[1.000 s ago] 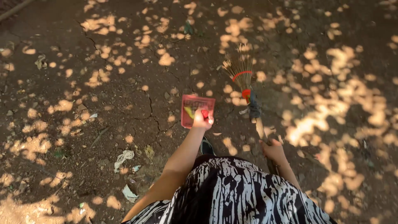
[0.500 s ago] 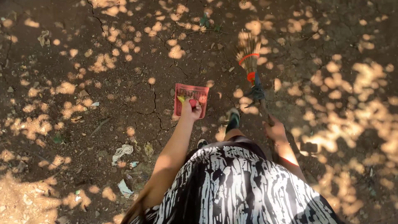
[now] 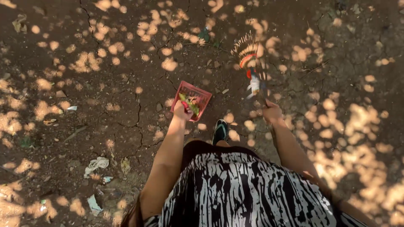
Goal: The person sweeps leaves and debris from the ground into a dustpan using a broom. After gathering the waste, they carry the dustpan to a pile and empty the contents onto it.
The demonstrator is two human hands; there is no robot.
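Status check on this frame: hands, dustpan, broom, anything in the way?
Left hand grips red dustpan, leaves inside. Right hand grips broom, bristles forward. Litter scraps on dirt at left, none between pan and broom.

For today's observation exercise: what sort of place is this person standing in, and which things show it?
Probably an outdoor yard under trees: cracked bare earth dappled with sunlight, scattered litter, and the hands holding a red dustpan and a twig broom.

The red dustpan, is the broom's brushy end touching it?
Apart. The head view shows bare cracked ground between the red dustpan in the left hand and the broom's bristles, which sit farther ahead; the right hand grips its handle.
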